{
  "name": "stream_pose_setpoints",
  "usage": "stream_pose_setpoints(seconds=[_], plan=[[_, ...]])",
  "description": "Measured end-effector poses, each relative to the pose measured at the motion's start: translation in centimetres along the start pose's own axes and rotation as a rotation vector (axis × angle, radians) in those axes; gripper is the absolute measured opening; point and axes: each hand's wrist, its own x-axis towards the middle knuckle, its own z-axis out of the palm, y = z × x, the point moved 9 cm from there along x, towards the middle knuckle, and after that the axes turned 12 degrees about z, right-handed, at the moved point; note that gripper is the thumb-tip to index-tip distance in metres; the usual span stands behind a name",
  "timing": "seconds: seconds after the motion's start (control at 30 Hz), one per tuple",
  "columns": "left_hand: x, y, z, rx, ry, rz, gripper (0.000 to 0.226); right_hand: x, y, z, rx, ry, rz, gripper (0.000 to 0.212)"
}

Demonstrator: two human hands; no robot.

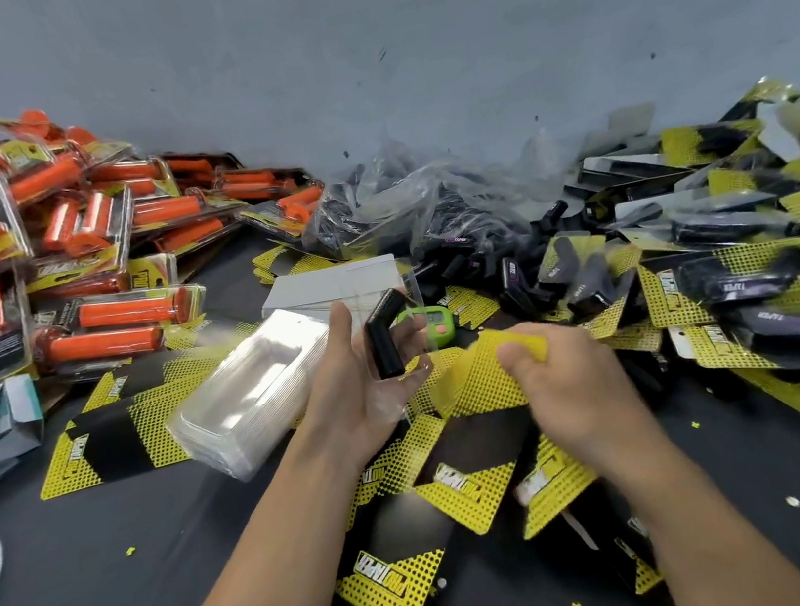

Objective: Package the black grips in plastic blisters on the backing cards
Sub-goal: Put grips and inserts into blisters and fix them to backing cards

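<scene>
Two grips are seen in the head view. The left grip is curled round a clear blister in which the black rubber part stands nearly upright. Just right of it, the right grip is pinched on a bowed yellow backing card. Spare blisters are stacked left of the left grip. If the card is forced in skewed, creasing is likely; if the blister is tipped, the part may be dropped onto the worktop.
</scene>
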Motion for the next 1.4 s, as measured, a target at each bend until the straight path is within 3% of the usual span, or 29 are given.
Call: stream_pose_setpoints(seconds=[0.1,0.23,0.33,0.43,0.5,0.6,0.73,0.9,1.0,1.2,1.3,1.4], plan=[[-0.1,-0.2,0.1,0.000,-0.003,-0.012,0.075,-0.6,-0.6,0.6,-0.105,0.083,-0.057,0.041],[-0.2,-0.1,0.2,-0.017,0.000,-0.014,0.077,-0.5,-0.9,-1.9,0.294,0.163,-0.115,0.034],[-0.2,0.0,0.3,-0.021,-0.001,-0.008,0.076,-2.1,-0.7,-6.3,0.493,0.455,-0.251,0.029],[-0.3,-0.1,0.5,0.025,-0.025,0.003,0.075,-4.6,-2.2,-8.1,0.340,0.659,-0.407,0.024],[-0.4,-0.2,0.7,0.057,-0.043,0.013,0.074,-4.5,-3.2,-6.0,0.212,0.529,-0.407,0.021],[-0.3,-0.2,0.8,0.068,-0.060,0.023,0.074,-3.0,-3.2,-1.1,0.100,0.173,-0.276,0.017],[-0.3,-0.1,0.8,0.055,-0.069,0.032,0.075,-2.1,-2.4,1.9,0.003,-0.134,-0.168,0.055],[0.0,0.1,0.7,0.068,-0.063,0.072,0.072,-1.4,-1.4,0.6,0.144,-0.034,-0.096,0.077],[0.2,0.2,0.6,0.066,-0.042,0.092,0.068,-1.2,-1.4,0.1,0.214,-0.002,-0.088,0.079],[0.4,0.3,0.2,-0.001,0.018,0.109,0.071,-4.3,-3.5,2.8,-0.106,-0.026,-0.243,0.093],[0.5,0.1,-0.2,-0.074,0.059,0.073,0.069,-5.1,-3.8,4.4,-0.181,-0.053,-0.269,0.081],[0.6,0.0,-0.3,-0.075,0.076,0.069,0.084,-5.2,-3.5,5.0,-0.221,-0.073,-0.250,0.079]])
